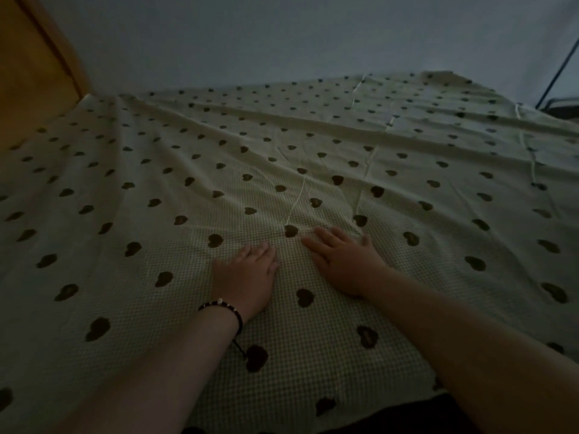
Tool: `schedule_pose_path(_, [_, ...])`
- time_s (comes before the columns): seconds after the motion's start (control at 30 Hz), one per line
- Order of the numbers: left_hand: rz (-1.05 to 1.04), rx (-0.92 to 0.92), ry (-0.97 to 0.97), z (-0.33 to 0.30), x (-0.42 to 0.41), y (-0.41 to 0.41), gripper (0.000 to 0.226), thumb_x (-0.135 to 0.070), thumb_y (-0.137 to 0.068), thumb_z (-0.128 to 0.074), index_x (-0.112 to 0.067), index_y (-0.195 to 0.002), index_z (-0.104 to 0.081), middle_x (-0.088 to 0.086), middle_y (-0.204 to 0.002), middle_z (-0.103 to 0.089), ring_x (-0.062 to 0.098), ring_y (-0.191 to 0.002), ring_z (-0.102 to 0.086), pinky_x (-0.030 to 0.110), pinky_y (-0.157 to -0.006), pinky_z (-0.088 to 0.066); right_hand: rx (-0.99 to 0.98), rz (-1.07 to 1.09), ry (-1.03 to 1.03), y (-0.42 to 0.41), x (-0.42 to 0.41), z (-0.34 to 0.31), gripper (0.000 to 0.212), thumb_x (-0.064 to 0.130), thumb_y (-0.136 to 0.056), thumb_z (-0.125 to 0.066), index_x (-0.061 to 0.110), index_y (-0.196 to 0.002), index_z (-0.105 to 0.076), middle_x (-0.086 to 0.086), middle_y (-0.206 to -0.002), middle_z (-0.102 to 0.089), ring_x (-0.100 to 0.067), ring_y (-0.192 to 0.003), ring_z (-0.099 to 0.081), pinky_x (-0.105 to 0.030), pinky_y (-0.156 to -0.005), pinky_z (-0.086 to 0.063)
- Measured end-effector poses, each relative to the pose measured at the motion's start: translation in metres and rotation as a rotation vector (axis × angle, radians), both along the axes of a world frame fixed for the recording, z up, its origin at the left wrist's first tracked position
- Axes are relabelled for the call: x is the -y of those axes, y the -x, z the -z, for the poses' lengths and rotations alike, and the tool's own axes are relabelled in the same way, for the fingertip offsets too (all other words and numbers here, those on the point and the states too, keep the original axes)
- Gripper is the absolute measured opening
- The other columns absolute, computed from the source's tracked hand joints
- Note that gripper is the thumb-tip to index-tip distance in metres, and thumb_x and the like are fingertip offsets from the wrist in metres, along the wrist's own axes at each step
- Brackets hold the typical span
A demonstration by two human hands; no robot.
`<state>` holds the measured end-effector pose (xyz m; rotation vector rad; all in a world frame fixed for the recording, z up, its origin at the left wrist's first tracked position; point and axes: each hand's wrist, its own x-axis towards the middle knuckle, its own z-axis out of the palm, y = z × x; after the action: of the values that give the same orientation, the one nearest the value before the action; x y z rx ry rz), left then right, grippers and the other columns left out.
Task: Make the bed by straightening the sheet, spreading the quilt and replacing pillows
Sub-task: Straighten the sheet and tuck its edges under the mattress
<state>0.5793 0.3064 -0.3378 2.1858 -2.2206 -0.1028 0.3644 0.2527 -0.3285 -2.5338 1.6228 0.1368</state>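
A pale checked sheet (313, 145) printed with dark heart shapes covers the whole bed. Long creases run across it from the left towards the far right, and a few fold lines show near the middle. My left hand (246, 275) lies flat on the sheet, palm down, with a dark beaded bracelet on the wrist. My right hand (343, 261) rests flat just to its right, fingers spread and pointing away from me. Neither hand holds any cloth. No quilt or pillow is in view.
A wooden headboard or panel (31, 67) stands at the left end of the bed. A plain wall (282, 36) runs along the far side. A dark thin stand (557, 73) shows at the far right. The room is dim.
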Motion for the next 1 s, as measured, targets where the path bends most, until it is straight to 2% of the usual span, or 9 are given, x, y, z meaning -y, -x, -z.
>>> schedule_pose_path(0.23, [0.013,-0.055,-0.262,-0.034,0.008,-0.001,0.053,-0.049,-0.102,-0.018,-0.034,-0.153,-0.014,-0.015,-0.161,-0.008,0.015,-0.149,-0.008,0.065,-0.112,-0.015,-0.047,0.088,-0.159,-0.013,-0.007,-0.020,0.052,0.056,-0.102,-0.012,0.054,-0.149,0.011,0.014,-0.163,0.017,-0.021,-0.152,0.012,-0.076,-0.110,-0.004])
schedule_pose_path(0.37, [0.083,-0.106,-0.418,-0.044,0.025,-0.013,0.060,-0.049,-0.100,-0.034,-0.031,-0.153,-0.013,-0.010,-0.162,-0.007,0.019,-0.149,-0.008,0.057,-0.115,-0.021,-0.074,0.125,-0.298,-0.021,-0.001,-0.033,0.057,0.054,-0.103,-0.022,0.054,-0.149,0.011,0.016,-0.162,0.021,-0.023,-0.151,0.016,-0.078,-0.108,-0.006])
schedule_pose_path(0.47, [0.085,-0.082,-0.428,-0.038,0.023,-0.011,0.061,-0.047,-0.100,-0.036,-0.031,-0.153,-0.011,-0.009,-0.162,-0.007,0.019,-0.149,-0.007,0.056,-0.113,-0.024,-0.083,0.122,-0.316,-0.020,-0.002,-0.033,0.058,0.055,-0.102,-0.023,0.054,-0.148,0.013,0.016,-0.161,0.024,-0.024,-0.151,0.017,-0.078,-0.109,-0.006])
schedule_pose_path(0.57, [0.071,-0.041,-0.435,-0.037,0.016,-0.009,0.060,-0.046,-0.101,-0.034,-0.033,-0.153,-0.008,-0.010,-0.162,-0.004,0.019,-0.149,-0.005,0.062,-0.110,-0.025,-0.083,0.132,-0.350,-0.022,-0.006,-0.036,0.059,0.054,-0.103,-0.024,0.054,-0.148,0.014,0.016,-0.160,0.026,-0.024,-0.150,0.019,-0.076,-0.110,-0.005])
schedule_pose_path(0.7, [0.046,-0.054,-0.522,-0.042,0.026,-0.007,0.060,-0.046,-0.101,-0.031,-0.034,-0.153,-0.003,-0.012,-0.162,0.003,0.017,-0.149,0.002,0.068,-0.108,-0.017,-0.069,0.135,-0.408,-0.023,0.002,-0.045,0.065,0.054,-0.102,-0.031,0.054,-0.148,0.014,0.015,-0.161,0.026,-0.025,-0.150,0.021,-0.077,-0.109,-0.003])
schedule_pose_path(0.83, [0.020,-0.071,-0.597,-0.049,0.026,-0.004,0.060,-0.042,-0.102,-0.032,-0.035,-0.153,-0.001,-0.014,-0.161,0.007,0.016,-0.149,0.007,0.067,-0.109,-0.010,-0.066,0.129,-0.462,-0.023,0.004,-0.048,0.071,0.050,-0.101,-0.039,0.054,-0.148,0.014,0.015,-0.160,0.028,-0.025,-0.149,0.023,-0.079,-0.108,-0.003])
schedule_pose_path(1.0, [0.014,-0.053,-0.704,-0.059,0.044,-0.003,0.063,-0.029,-0.102,-0.040,-0.031,-0.154,-0.005,-0.012,-0.161,0.004,0.019,-0.149,0.003,0.063,-0.115,-0.012,-0.050,0.119,-0.575,-0.022,0.019,-0.058,0.082,0.049,-0.096,-0.051,0.056,-0.146,0.013,0.017,-0.157,0.032,-0.027,-0.149,0.024,-0.080,-0.106,0.000])
